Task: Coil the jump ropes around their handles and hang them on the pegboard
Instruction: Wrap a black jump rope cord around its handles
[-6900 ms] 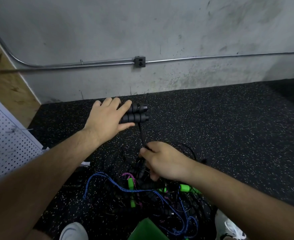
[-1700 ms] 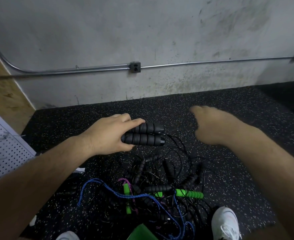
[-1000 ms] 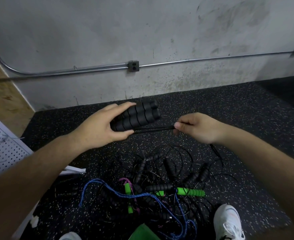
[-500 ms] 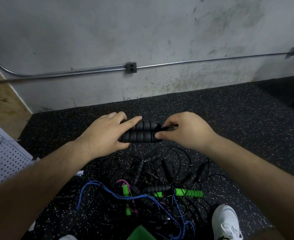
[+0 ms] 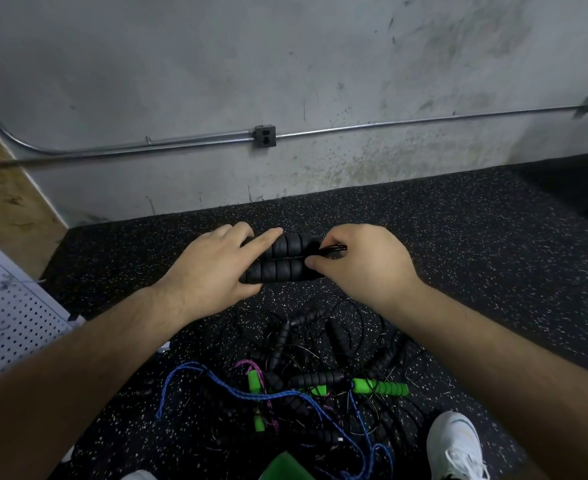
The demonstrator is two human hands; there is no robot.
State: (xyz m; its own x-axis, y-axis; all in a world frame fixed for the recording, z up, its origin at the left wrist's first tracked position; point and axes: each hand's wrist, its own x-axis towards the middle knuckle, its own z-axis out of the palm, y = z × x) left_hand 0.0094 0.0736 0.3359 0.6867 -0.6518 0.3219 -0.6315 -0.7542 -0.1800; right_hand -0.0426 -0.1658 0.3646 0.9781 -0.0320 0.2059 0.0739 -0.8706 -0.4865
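Rubber flooring, black with pale flecks, carries every item noted. Nearest, at 5 o'clock, a white shoe stands at the edge of the tangled pile of uncoiled jump ropes: black foam grips, a green handle, a blue cord.

Beyond the pile, at centre, the left hand grips a pair of black foam handles held side by side and level, fingers curled over the top one, thumb under the lower. The right hand sits at 3 o'clock of the handles, touching their ends, thumb and forefinger pinching the black cord against them. A second ago that hand held the cord stretched clear to the right with the handles raised; it has since closed in to the handle ends and the pair sits lower. Assessment: slack is taken up, a wrap is being laid or the cord end secured; how many turns lie on the handles cannot be seen.

At 9 o'clock the white pegboard shows at the frame edge, well apart from the hands; hanging is not yet begun. Farthest, a metal conduit runs along the concrete wall.
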